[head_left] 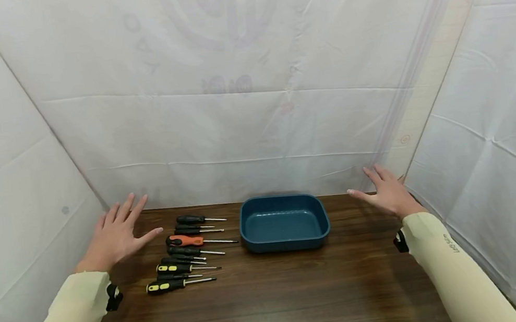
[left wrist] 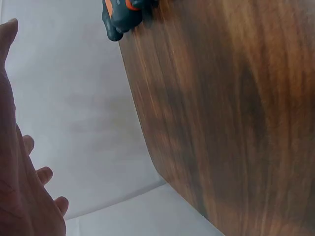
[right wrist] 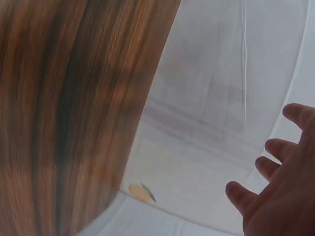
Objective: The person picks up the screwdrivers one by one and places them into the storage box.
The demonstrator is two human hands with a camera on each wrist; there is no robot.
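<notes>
My left hand (head_left: 121,230) hovers open with fingers spread above the table's far left corner, just left of a row of several screwdrivers (head_left: 187,252) with black, orange and yellow-black handles, tips pointing right. An orange-handled screwdriver (head_left: 186,240) lies in the middle of that row; its handle end (left wrist: 120,14) shows in the left wrist view. A dark blue tray (head_left: 282,199) sits empty at the far middle. My right hand (head_left: 384,192) is open, fingers spread, over the far right corner, holding nothing. Both hands appear open in the wrist views, the left hand (left wrist: 22,187) and the right hand (right wrist: 275,191).
The brown wooden table (head_left: 272,296) is walled on three sides by white sheeting (head_left: 242,105). Bare wood stretches across the near half. The table's left edge (left wrist: 142,147) and right edge (right wrist: 142,113) meet the sheeting closely.
</notes>
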